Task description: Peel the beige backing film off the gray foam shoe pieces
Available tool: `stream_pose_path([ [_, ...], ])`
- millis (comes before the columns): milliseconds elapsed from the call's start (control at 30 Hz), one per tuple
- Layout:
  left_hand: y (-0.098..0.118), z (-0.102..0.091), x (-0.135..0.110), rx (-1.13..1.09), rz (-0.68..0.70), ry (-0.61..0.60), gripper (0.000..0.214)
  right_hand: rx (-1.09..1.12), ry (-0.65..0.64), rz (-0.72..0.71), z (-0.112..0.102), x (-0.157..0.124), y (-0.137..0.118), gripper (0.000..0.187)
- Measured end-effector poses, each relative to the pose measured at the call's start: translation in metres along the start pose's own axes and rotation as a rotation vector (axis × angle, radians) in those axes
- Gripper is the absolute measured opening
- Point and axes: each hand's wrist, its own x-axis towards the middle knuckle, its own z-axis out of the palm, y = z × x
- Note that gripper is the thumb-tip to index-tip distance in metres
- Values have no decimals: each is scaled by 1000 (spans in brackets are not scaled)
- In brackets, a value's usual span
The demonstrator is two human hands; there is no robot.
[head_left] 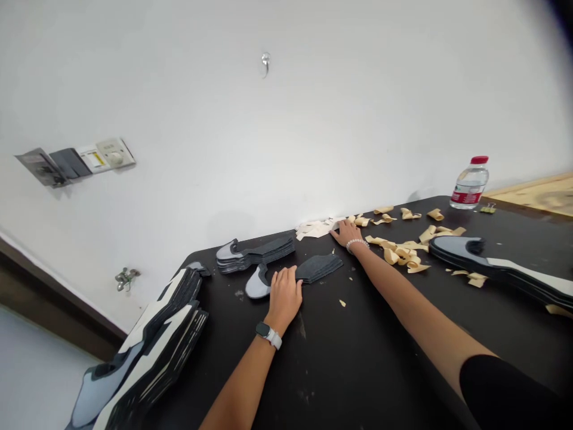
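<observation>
My left hand (283, 294), with a watch on the wrist, lies flat with fingers together on a small stack of dark grey and light grey shoe upper pieces (319, 267) on the black table (358, 358). My right hand (347, 232), with a bead bracelet, reaches to the far table edge by the wall. Its fingers stretch out flat onto a small pile of white paper pieces (313, 228). Neither hand grips anything that I can see.
A second stack of grey pieces (255, 252) lies behind the left hand. A tall stack of shoe pieces (152, 346) sits at the left edge, another stack (501, 269) at the right. Curled tan paper strips (405, 251) litter the far side. A water bottle (469, 184) stands far right.
</observation>
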Motion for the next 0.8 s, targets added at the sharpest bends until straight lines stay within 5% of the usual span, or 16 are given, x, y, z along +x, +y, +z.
stream_pose_path([
  [400, 17, -21, -1, 59, 41, 68, 28, 13, 38, -9, -5, -2, 2, 36],
  [633, 83, -68, -12, 78, 199, -267, 42, 53, 52, 4, -5, -2, 2, 31],
  [800, 91, -101, -22, -4, 391, -653, 40, 78, 74, 3, -3, -2, 5, 30],
])
